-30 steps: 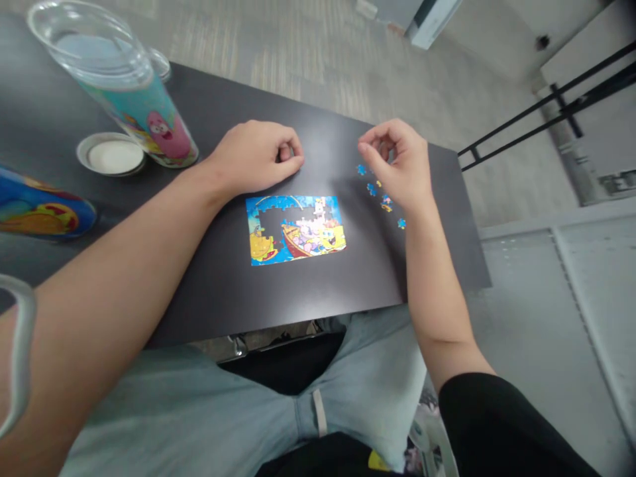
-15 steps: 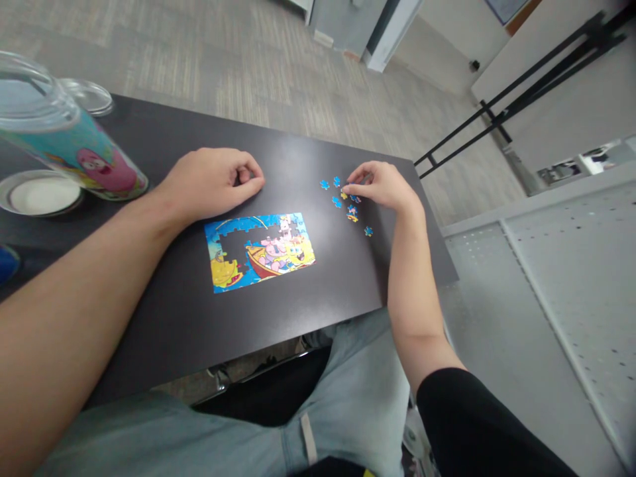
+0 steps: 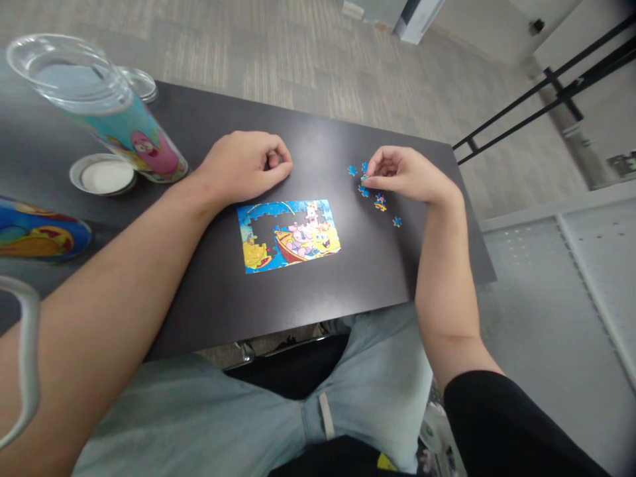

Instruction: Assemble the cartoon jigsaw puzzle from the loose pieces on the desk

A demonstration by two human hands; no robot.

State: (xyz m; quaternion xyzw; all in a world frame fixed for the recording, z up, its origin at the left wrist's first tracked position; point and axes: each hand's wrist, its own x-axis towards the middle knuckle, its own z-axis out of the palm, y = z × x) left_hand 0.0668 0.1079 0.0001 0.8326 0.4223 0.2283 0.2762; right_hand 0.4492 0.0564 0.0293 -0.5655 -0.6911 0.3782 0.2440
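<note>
A partly assembled cartoon jigsaw puzzle point(image 3: 298, 255) lies flat on the dark table, with a gap in its upper left part. Just beyond it rests my left hand point(image 3: 248, 165), its fingers curled in and thumb against the index finger, with nothing visible in it. Over on the right, my right hand point(image 3: 402, 172) pinches a puzzle piece point(image 3: 365, 178) between thumb and fingers, low over a loose group; the fingers partly hide it. Around it lie several loose pieces, among them a blue one point(image 3: 352, 170), a multicoloured one point(image 3: 380, 206) and another blue one point(image 3: 397, 221).
On the left stand a clear-topped cartoon tube point(image 3: 144, 142), a shallow round lid point(image 3: 104, 175) and a transparent lid point(image 3: 142, 84). A blue cartoon-printed container point(image 3: 44, 228) lies nearer me. The dark table point(image 3: 298, 301) ends close to my lap.
My right hand has shifted slightly among the loose pieces and now pinches one. The whole view has swung left, bringing more of the left-side containers in. My left hand stays where it was.
</note>
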